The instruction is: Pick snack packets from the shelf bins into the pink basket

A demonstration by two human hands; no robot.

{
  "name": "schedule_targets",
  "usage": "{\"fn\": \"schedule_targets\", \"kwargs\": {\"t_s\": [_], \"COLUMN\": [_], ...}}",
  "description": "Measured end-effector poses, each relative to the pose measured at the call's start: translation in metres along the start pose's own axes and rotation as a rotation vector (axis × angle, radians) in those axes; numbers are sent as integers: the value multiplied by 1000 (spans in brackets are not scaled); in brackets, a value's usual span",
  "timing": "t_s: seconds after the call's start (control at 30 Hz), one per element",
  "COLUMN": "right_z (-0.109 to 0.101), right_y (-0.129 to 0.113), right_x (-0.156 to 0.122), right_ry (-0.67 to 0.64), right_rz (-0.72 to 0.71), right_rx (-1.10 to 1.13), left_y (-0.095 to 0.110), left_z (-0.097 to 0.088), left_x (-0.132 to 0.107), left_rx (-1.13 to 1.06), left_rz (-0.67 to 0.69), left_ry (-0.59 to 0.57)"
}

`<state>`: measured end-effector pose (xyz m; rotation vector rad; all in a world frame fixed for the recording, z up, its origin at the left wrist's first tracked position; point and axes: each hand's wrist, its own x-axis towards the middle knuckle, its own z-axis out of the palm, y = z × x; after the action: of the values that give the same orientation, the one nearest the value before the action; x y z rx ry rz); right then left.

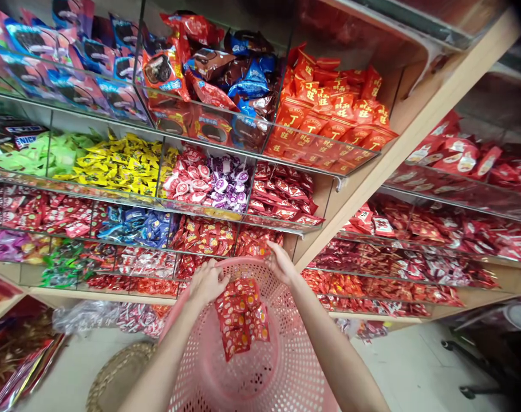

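A pink plastic basket (303,320) with a perforated wall is in front of me, its far rim close to the lower shelves. My left hand (206,281) is closed over the rim at the far left, fingers curled. Farther right, my right hand (281,263) grips the same rim, with a finger pointing toward the shelf. Inside the basket, a cluster of red candy packets (242,317) with pale and yellow prints lies just right of my left hand. Whether my left thumb touches the packets, I cannot tell.
Clear-fronted shelves hold orange-red snack packets (329,120), yellow candies (125,166), purple-wrapped candies (228,183) and blue packets (138,226). A wooden shelf post (398,137) slants at the right. Below are a woven round item (103,377) and dark chair legs (470,366).
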<state>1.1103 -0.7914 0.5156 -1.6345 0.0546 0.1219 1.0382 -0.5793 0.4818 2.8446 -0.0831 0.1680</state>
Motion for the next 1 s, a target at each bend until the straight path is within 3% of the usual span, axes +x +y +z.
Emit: {"fn": "schedule_targets", "kwargs": {"t_s": [0.1,0.2,0.47,0.57,0.7,0.83,1.0], "right_z": [-1,4,5,-1,-7,-8,-6], "right_y": [1,4,28,43,54,57,59], "right_x": [-32,-54,-65,-65,-68,-71,-69], "right_ry": [-202,-218,-210,-198,-315,-437,-454], "right_rz": [138,191,210,156,214,294,310], "right_rx": [311,380,309,141,-84,-94,-31], "left_y": [-1,-2,-5,-5,-3,-2,-2], "left_z": [1,5,8,6,2,0,2], "left_x": [1,2,5,4,2,2,3], "left_rx": [4,-1,19,41,59,59,72], "left_rz": [17,15,24,42,50,44,38], "left_ry": [15,15,-2,15,10,4,-2]}}
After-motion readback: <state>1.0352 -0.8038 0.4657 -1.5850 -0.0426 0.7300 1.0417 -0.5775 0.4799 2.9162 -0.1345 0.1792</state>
